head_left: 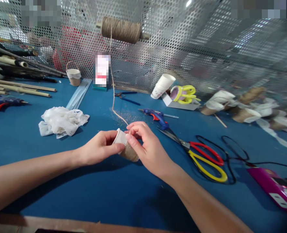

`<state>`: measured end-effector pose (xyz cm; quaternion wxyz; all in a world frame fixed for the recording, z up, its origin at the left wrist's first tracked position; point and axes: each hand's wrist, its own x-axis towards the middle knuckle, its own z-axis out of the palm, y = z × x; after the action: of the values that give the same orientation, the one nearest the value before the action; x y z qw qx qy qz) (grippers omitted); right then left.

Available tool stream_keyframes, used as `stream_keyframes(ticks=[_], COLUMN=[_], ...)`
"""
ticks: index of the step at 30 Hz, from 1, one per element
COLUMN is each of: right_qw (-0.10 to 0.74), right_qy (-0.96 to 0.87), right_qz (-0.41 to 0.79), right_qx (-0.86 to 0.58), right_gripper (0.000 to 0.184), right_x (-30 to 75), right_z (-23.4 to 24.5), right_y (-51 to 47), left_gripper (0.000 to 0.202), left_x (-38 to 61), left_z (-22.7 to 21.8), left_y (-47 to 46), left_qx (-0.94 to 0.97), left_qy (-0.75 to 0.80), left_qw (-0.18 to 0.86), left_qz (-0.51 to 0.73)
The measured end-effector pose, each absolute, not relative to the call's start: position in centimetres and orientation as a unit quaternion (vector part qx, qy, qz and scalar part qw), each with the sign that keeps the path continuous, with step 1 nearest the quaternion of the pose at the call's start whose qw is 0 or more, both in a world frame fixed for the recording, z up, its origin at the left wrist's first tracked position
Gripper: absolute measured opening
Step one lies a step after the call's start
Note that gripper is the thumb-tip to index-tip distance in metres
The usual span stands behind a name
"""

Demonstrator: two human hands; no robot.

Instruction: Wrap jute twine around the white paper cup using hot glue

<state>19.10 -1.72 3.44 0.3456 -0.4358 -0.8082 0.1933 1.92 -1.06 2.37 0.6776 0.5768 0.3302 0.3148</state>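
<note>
A small white paper cup [124, 146], partly wrapped in brown twine at its lower end, lies on its side between both hands above the blue table [90, 187]. My left hand [98, 148] is closed round the cup's open white rim. My right hand [145, 147] pinches the twine [114, 97] against the cup with thumb and fingers. The twine runs up from the cup to a spool [121, 30] mounted on the perforated metal wall.
Red-and-yellow scissors [201, 155] and a blue glue gun [158, 116] lie just right of my hands. A crumpled white plastic bag [62, 120] sits to the left. Pliers [125, 96], stacked cups [163, 85], wrapped cups [245, 106], bamboo sticks [19, 85] and a magenta power strip [272, 186] surround the work area.
</note>
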Motion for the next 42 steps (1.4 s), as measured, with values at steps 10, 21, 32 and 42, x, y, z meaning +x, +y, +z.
stream_keyframes(ticks=[10, 21, 32, 42], right_qw=[0.356, 0.315, 0.092, 0.264], right_qy=[-0.791, -0.737, -0.591, -0.579], right_qz=[0.221, 0.172, 0.174, 0.279], right_qx=[-0.446, -0.573, -0.782, -0.719], right_gripper=[0.009, 0.019, 0.031, 0.025], right_x=[19.0, 21.1, 29.3, 27.8], right_z=[3.4, 5.3, 3.8, 5.2], right_y=[-1.6, 0.3, 8.8, 4.7], left_gripper=[0.020, 0.021, 0.030, 0.022], left_x=[2.1, 2.3, 1.7, 1.4], left_z=[2.2, 2.2, 0.5, 0.3], left_y=[-1.3, -1.3, 0.0, 0.0], left_qx=[0.578, 0.501, 0.560, 0.601], left_qy=[0.343, 0.361, 0.372, 0.368], left_qw=[0.667, 0.706, 0.644, 0.621], left_qz=[0.322, 0.345, 0.364, 0.344])
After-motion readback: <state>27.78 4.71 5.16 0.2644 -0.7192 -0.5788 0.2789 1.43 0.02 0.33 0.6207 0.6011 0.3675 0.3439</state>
